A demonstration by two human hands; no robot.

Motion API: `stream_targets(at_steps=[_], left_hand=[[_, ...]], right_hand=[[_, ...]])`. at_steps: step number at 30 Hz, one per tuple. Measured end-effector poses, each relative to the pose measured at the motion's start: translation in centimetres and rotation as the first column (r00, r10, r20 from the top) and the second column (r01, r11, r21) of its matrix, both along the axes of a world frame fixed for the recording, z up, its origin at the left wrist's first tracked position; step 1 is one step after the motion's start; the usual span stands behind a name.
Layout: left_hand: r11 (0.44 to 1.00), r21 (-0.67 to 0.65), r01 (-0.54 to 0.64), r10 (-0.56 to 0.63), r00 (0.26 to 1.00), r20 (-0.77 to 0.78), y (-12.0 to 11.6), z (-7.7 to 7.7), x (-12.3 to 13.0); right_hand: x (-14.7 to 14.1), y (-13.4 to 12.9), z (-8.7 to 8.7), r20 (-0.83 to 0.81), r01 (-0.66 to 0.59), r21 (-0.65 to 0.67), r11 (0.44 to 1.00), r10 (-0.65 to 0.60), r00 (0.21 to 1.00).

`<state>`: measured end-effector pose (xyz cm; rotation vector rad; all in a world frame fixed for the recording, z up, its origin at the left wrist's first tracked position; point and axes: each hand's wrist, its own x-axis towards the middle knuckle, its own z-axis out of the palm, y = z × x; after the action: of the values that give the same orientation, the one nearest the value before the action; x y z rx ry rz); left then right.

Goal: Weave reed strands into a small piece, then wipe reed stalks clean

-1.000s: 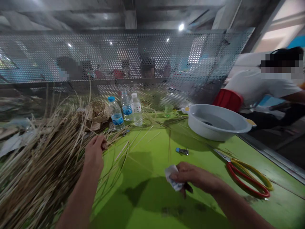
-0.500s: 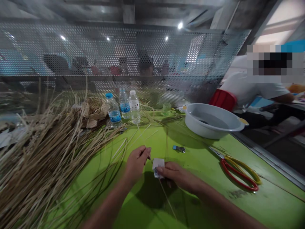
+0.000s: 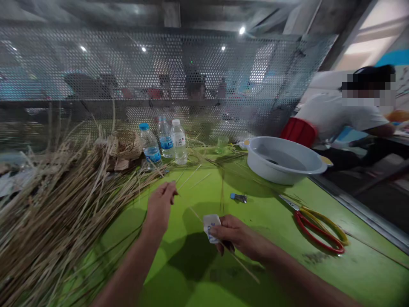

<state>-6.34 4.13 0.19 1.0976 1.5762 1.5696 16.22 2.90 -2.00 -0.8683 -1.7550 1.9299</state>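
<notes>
My right hand pinches a small folded white paper with blue print, over the green table. A thin straw strip runs through the paper, its ends sticking out at the upper left and lower right. My left hand is up and to the left, apart from the paper, with thumb and fingers pressed together. Whatever lies between those fingertips is too small to make out. Near my left arm lies a large heap of dry straw strips.
Three plastic bottles and a woven basket stand at the back. A grey basin is at the back right, above red and yellow scissors. A blue-ended clip lies mid-table. A person sits beyond at right.
My left hand has moved away from the paper, up and left. The paper has turned slightly in my right hand, and more of the strip shows on both sides.
</notes>
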Motion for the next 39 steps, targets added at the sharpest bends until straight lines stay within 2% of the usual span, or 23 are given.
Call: stream_targets(at_steps=[2,4,8,11,13,21,29,35,39], left_hand=[[0.998,0.046,-0.036,0.034,0.998,0.053,0.4,0.1,-1.2],[0.997,0.077,-0.011,0.002,0.994,0.106,0.3,0.1,-1.5],[0.980,0.072,0.187,-0.197,0.965,0.173,-1.0,0.1,0.6],[0.932,0.007,0.362,-0.359,0.921,0.148,-2.0,0.1,2.6],[0.913,-0.005,0.407,-0.402,0.904,0.147,-2.4,0.0,3.4],[0.949,0.054,0.310,-0.314,0.937,0.154,-1.8,-0.8,3.3],[0.956,0.057,0.287,-0.293,0.943,0.156,-1.1,-0.8,3.8],[0.994,0.093,0.062,-0.082,0.971,0.226,-0.4,0.1,1.5],[0.991,0.123,0.051,-0.078,0.970,0.231,0.0,0.5,1.3]], right_hand=[[0.0,-0.1,-0.1,0.001,-0.019,-0.002,1.000,0.019,1.000],[0.0,-0.1,-0.2,-0.005,-0.008,-0.007,1.000,0.008,1.000],[0.0,0.1,0.0,-0.009,0.048,-0.003,0.999,-0.048,0.999],[0.0,0.3,0.1,-0.004,0.103,0.009,0.995,-0.103,0.995],[0.0,0.3,0.2,0.011,0.117,0.024,0.993,-0.117,0.993],[-0.5,0.2,0.5,0.029,0.094,0.004,0.996,-0.094,0.995],[-0.3,0.6,0.8,0.070,0.093,0.052,0.994,-0.096,0.993],[0.0,0.1,1.4,0.089,-0.012,0.064,0.998,0.006,0.996],[0.3,0.5,1.6,0.115,-0.040,0.098,0.994,0.028,0.993]])
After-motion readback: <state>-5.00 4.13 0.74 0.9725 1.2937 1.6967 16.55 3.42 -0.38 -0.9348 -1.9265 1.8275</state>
